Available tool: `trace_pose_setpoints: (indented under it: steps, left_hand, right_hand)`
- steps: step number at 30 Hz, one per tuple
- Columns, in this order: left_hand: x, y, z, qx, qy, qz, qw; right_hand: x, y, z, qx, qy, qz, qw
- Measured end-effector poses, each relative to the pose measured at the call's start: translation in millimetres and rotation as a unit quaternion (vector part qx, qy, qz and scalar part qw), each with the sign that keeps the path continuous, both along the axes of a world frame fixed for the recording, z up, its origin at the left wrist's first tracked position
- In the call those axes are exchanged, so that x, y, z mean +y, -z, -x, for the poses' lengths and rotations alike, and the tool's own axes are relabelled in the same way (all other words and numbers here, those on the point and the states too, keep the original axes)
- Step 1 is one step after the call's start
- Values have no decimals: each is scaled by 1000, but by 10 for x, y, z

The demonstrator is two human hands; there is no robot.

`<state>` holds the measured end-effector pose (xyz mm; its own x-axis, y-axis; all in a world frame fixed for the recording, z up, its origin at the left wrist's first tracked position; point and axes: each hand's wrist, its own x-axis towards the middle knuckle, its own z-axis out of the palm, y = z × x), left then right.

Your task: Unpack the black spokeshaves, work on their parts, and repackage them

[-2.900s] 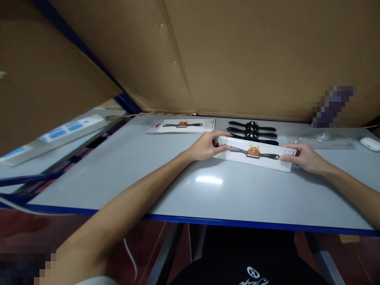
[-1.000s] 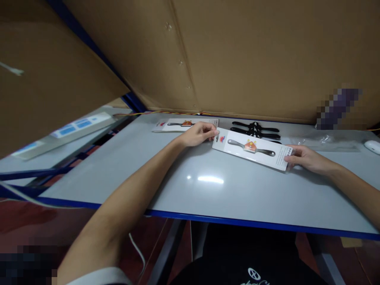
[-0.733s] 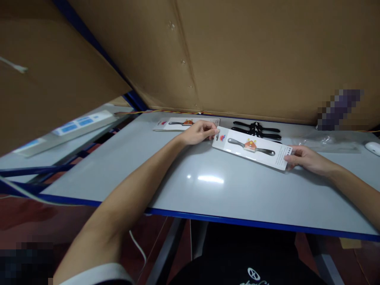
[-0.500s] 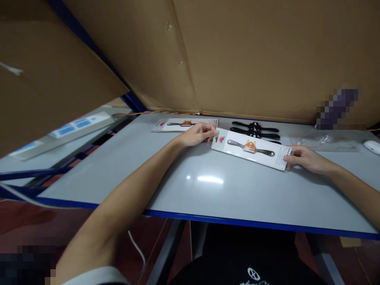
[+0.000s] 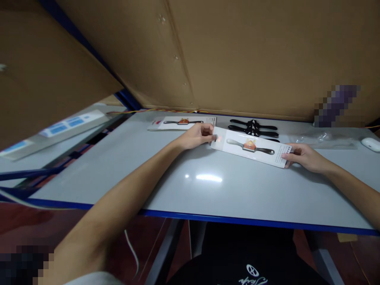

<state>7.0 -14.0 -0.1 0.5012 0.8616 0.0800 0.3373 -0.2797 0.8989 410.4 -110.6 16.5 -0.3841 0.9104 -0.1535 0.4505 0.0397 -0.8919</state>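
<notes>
Card, with its dark tool printed or mounted on the face, sits near the table's back between your hands. Your left hand pinches one short end, your right hand the other. It looks light and bendy, probably slick, so grip the ends and support it evenly.

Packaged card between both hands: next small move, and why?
Probably carry it left and lay it on the other card at the table's back. Left hand and right hand pinch the packaged card at its ends, tool already mounted.
</notes>
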Motion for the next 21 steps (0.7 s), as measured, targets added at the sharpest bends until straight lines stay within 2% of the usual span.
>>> trace_pose_setpoints:
  steps: [8, 21]
  left_hand:
    - [17, 35, -41, 16, -32, -21, 999]
    - [3, -43, -65, 51, -64, -53, 995]
  right_hand:
    - [13, 18, -15, 26, -2, 7, 1000]
    - [32, 35, -25, 25, -28, -3, 999]
